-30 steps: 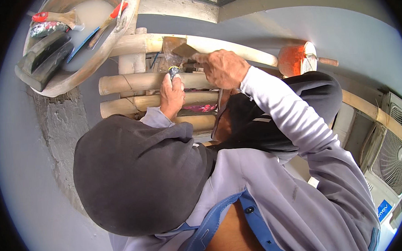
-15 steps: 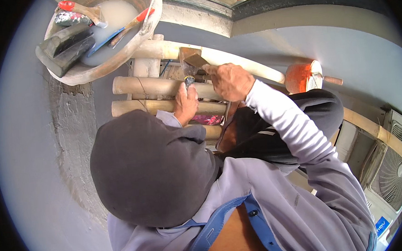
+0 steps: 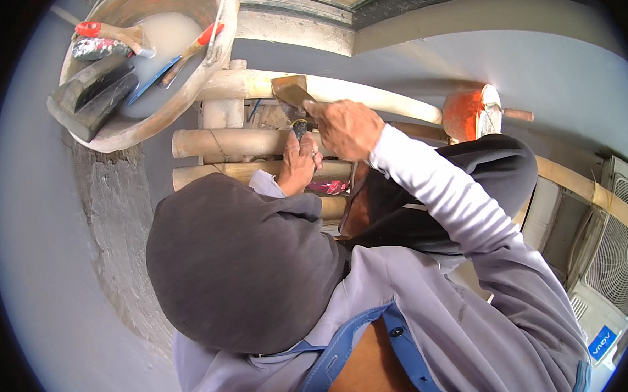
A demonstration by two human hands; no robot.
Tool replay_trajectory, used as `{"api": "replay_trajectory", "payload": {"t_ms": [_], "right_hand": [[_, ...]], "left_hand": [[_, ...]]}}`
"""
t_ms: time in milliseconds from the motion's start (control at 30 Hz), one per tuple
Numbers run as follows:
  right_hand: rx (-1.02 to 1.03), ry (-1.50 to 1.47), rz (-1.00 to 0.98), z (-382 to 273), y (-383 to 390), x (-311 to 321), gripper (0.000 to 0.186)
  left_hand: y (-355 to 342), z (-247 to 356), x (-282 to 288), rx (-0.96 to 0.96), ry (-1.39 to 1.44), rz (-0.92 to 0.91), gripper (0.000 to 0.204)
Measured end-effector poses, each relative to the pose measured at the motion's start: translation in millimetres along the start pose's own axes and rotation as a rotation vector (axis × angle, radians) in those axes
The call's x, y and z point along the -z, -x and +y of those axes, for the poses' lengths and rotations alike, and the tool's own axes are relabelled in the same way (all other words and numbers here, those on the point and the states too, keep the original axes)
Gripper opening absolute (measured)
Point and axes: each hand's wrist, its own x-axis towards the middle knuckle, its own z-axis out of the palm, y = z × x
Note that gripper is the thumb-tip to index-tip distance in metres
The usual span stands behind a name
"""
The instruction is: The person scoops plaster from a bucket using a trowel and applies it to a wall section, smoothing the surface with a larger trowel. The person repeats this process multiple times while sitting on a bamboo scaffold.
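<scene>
Trowel (image 3: 291, 92): its flat blade lay against the upper bamboo pole (image 3: 365, 94), long axis running up-left from my right hand (image 3: 344, 127), tip pointing away from me. That hand was closed round the handle. My left hand (image 3: 297, 163), just below, curled shut on a small dark-handled tool (image 3: 299, 126) beside the lower pole (image 3: 226, 140).

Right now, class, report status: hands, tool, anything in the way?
Right hand grips trowel. Left hand touches its blade base. Bamboo poles beneath; basin alongside.
</scene>
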Motion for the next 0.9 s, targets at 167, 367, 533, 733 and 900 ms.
{"api": "replay_trajectory", "payload": {"t_ms": [167, 367, 533, 733, 900], "right_hand": [[-0.055, 0.016, -0.015, 2.7, -10.0, 4.1, 0.043], [0.005, 0.003, 0.030, 2.7, 12.8, -14.1, 0.046], [-0.053, 0.026, -0.059, 3.3, -8.3, 1.4, 0.055], [-0.044, 0.030, -0.048, 6.2, 8.6, -3.2, 0.051], [-0.013, 0.030, -0.030, 3.4, 9.1, -0.3, 0.045]], "left_hand": [[1.7, 2.0, -4.9, 0.012, -0.001, -0.020, 0.027], [4.6, 4.9, 0.6, 0.016, -0.040, 0.001, 0.024], [4.7, 5.2, 0.5, -0.011, -0.031, -0.018, 0.027], [6.0, 13.7, 3.0, 0.004, -0.151, 0.081, 0.025], [-3.6, 9.1, 13.6, -0.128, -0.369, 0.153, 0.030]]}}
